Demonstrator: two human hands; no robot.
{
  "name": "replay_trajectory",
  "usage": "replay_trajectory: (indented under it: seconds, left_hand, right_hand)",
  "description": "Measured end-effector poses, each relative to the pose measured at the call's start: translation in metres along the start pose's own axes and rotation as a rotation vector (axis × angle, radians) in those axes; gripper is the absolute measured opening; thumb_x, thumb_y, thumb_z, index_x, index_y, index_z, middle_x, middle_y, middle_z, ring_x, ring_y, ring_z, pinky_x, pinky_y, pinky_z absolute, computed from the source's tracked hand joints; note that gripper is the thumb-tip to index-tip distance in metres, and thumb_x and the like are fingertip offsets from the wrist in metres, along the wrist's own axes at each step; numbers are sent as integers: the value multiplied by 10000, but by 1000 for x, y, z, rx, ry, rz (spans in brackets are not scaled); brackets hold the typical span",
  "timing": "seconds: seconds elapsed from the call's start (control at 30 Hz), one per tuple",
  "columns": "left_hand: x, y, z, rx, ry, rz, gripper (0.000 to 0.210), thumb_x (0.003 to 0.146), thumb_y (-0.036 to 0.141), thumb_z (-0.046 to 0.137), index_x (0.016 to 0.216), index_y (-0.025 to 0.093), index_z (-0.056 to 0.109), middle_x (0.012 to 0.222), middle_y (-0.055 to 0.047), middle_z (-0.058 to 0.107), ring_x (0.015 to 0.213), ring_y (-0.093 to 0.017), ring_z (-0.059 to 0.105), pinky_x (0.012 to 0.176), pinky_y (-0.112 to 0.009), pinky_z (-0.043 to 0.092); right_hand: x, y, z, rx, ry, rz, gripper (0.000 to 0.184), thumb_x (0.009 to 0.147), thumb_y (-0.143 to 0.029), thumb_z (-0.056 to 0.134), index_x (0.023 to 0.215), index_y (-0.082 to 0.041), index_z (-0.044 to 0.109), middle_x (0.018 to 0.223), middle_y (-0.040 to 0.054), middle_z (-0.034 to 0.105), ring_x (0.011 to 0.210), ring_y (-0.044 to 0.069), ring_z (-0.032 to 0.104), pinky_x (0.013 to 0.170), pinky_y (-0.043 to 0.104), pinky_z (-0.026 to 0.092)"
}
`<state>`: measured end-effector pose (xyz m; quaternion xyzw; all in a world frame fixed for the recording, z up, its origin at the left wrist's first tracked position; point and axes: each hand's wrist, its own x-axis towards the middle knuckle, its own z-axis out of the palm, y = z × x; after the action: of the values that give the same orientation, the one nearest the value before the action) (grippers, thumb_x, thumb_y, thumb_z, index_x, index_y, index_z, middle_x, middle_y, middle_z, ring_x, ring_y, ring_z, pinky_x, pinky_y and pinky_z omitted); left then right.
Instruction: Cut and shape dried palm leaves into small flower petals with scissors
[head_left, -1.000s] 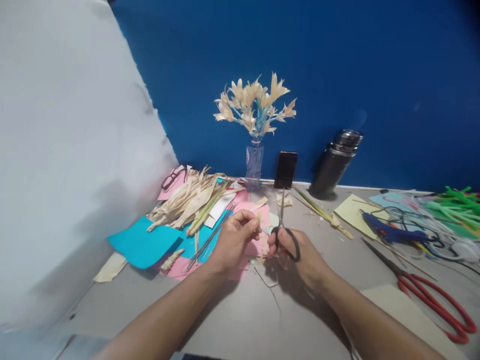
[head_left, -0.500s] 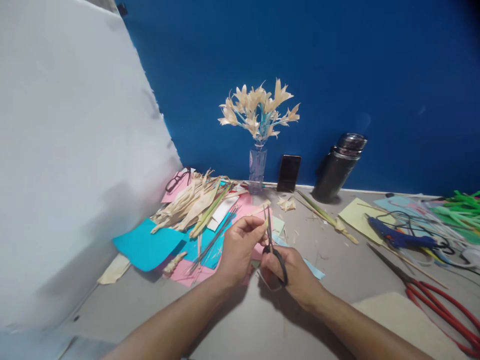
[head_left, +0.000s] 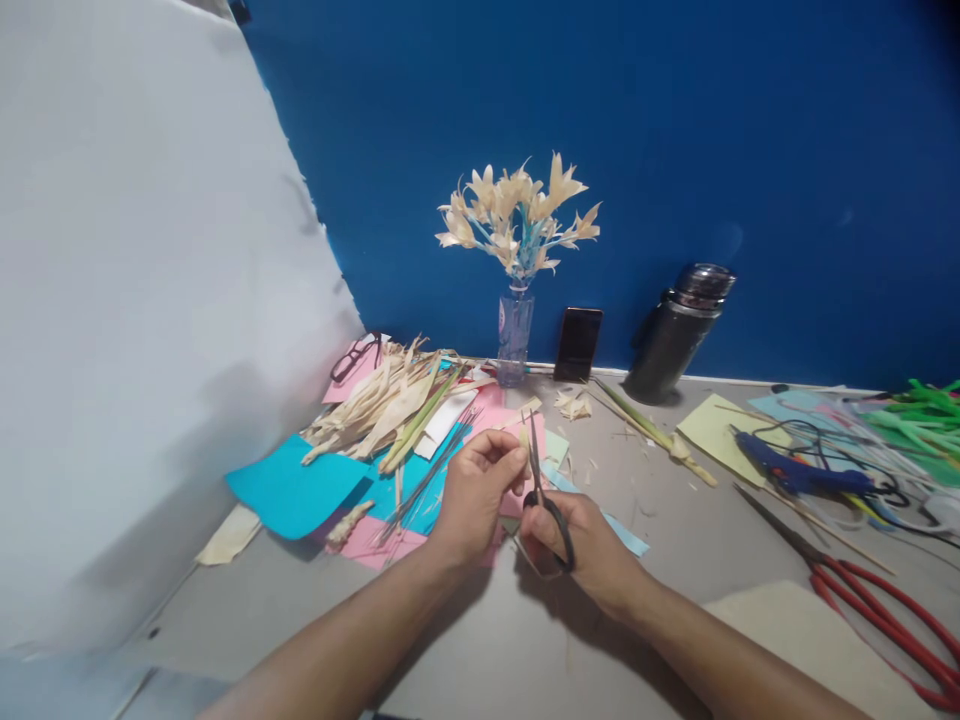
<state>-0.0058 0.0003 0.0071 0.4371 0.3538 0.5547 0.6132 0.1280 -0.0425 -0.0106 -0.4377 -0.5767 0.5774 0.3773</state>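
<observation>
The right hand (head_left: 592, 550) grips small scissors (head_left: 535, 468); at its eleven o'clock, the left hand (head_left: 476, 495) pinches a pale sliver (head_left: 524, 436) (mostly hidden). Trimming seems in hand; any next snip would need steadiness.

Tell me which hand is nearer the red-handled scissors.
The right hand: it is left of the red-handled scissors, apart from them; the left hand is farther left, beyond the right.

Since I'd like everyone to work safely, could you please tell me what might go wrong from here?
The small scissors in the right hand have their blades close to the left hand, so a slip might nick it. The red-handled scissors lie unsheathed; a careless reach could brush their pointed tip.
</observation>
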Motion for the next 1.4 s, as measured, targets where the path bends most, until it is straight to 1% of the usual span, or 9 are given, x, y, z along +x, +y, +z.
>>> replay_trajectory:
  seconds: [0.17, 0.3, 0.5, 0.87, 1.07, 1.23, 1.4]
  left_hand:
    - [0, 1, 1, -31, 8, -23, 164, 742, 251, 719, 768, 161, 584, 611, 22, 576, 543, -89, 497, 563, -223, 393]
    - [0, 2, -1, -19, -10, -30, 155, 752, 246, 715, 777, 157, 591, 609, 20, 578, 550, -89, 505, 569, -222, 400]
    - [0, 1, -2, -14, -26, -14, 141, 765, 238, 708, 777, 157, 593, 617, 18, 580, 555, -87, 506, 573, -220, 406]
    - [-1, 6, 1, -55, -11, -44, 204, 704, 273, 755, 756, 153, 598, 607, 11, 581, 545, -91, 504, 557, -223, 406]
    - [0, 7, 0, -66, -26, -46, 199, 713, 266, 749, 770, 151, 596, 602, 13, 579, 544, -89, 505, 559, -220, 408]
    - [0, 8, 0, -63, -7, -40, 202, 712, 237, 745, 834, 149, 610, 647, 15, 590, 556, -88, 522, 565, -223, 419]
    - [1, 7, -1, -63, 13, -43, 239, 688, 243, 767, 846, 147, 615, 683, 15, 590, 572, -93, 542, 563, -231, 429]
  right_hand:
    - [1, 4, -1, -51, 22, -11, 612, 775, -752, 541, 593, -168, 512, 530, -18, 448, 502, 100, 382, 497, 252, 278]
    - [2, 6, -1, -20, 30, 20, 601, 757, -740, 573, 572, -172, 503, 509, -12, 465, 480, 103, 394, 484, 254, 282]
    - [2, 2, 0, -2, 38, 17, 564, 757, -689, 612, 551, -177, 496, 502, -17, 464, 471, 100, 403, 481, 249, 300]
    - [1, 6, 0, 13, 44, 9, 542, 796, -641, 601, 537, -175, 507, 494, -10, 472, 471, 101, 408, 492, 252, 304]
    - [2, 5, 0, 47, 51, 4, 533, 791, -625, 616, 531, -177, 490, 492, -9, 473, 466, 99, 400, 493, 255, 299]
    - [1, 6, 0, 47, 67, 22, 504, 807, -576, 623, 532, -173, 497, 494, -5, 484, 469, 101, 409, 487, 251, 301]
    - [1, 8, 1, 40, 68, 31, 521, 799, -601, 618, 528, -175, 485, 493, -4, 488, 461, 97, 405, 489, 249, 304]
